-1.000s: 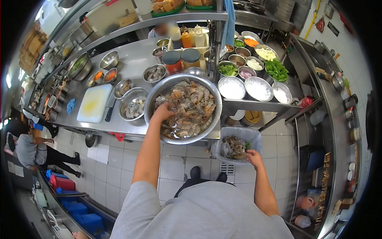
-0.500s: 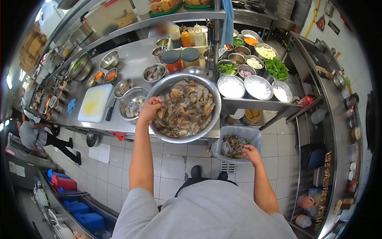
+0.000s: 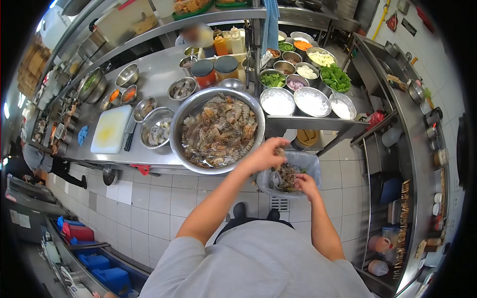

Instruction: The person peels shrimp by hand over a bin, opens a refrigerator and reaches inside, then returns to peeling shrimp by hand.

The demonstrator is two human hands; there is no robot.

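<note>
A large metal bowl (image 3: 218, 130) full of raw shrimp (image 3: 221, 121) in liquid stands at the counter's front edge. Right of it, my left hand (image 3: 268, 155) hangs above a plastic-lined bin (image 3: 314, 171), its fingers bent round a small piece that looks like shrimp. My right hand (image 3: 306, 185) is over the bin's right side, fingers pinched; what they hold is too small to name. Shrimp scraps (image 3: 285, 178) lie inside the bin. A smaller bowl (image 3: 157, 128) with peeled shrimp is left of the large bowl.
A white cutting board (image 3: 110, 130) and a knife (image 3: 129, 135) lie on the left counter. Sauce tubs (image 3: 203, 73) stand behind the large bowl. Bowls of white powder (image 3: 312, 102) and vegetables fill the right counter. Another person (image 3: 44, 161) is at far left.
My left hand has moved right from the large bowl to above the bin, with a small piece in its fingers. My right hand stays at the bin. The view has shifted slightly.
</note>
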